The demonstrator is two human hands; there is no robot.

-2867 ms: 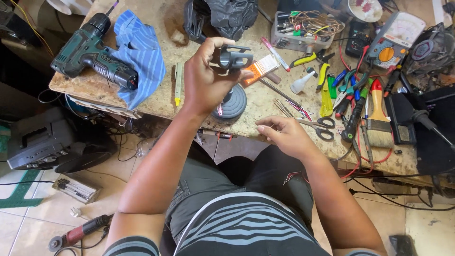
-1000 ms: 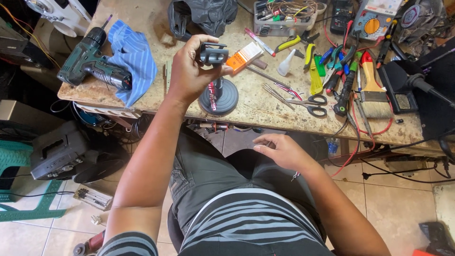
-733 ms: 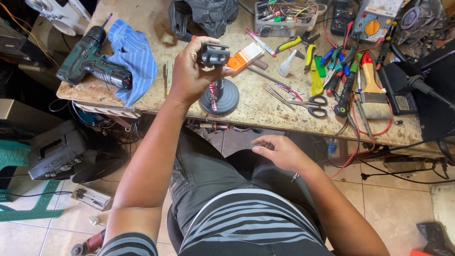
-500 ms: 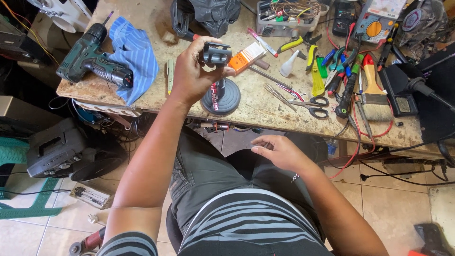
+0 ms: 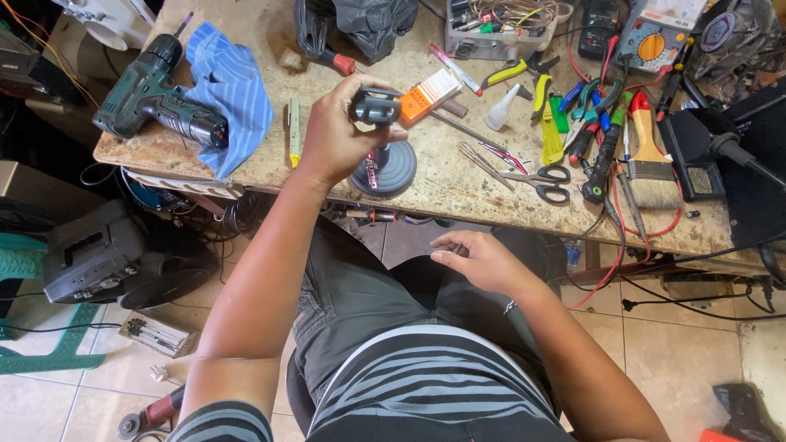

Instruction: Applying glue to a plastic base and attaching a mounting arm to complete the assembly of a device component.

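Dark grey part point(image 5: 375, 106) is gripped in the raised left hand point(image 5: 336, 135) above the round stand point(image 5: 385, 168) on the worktop point(image 5: 458, 176); right hand point(image 5: 483, 260) rests empty, fingers loosely curled, over the lap. Inspection would go best with the part turned slowly and held firm. Fingers hide its underside, so its make-up is unclear

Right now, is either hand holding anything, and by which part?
The left hand holds a small dark part, fingers wrapped round its left end. The right hand is empty, over the lap.
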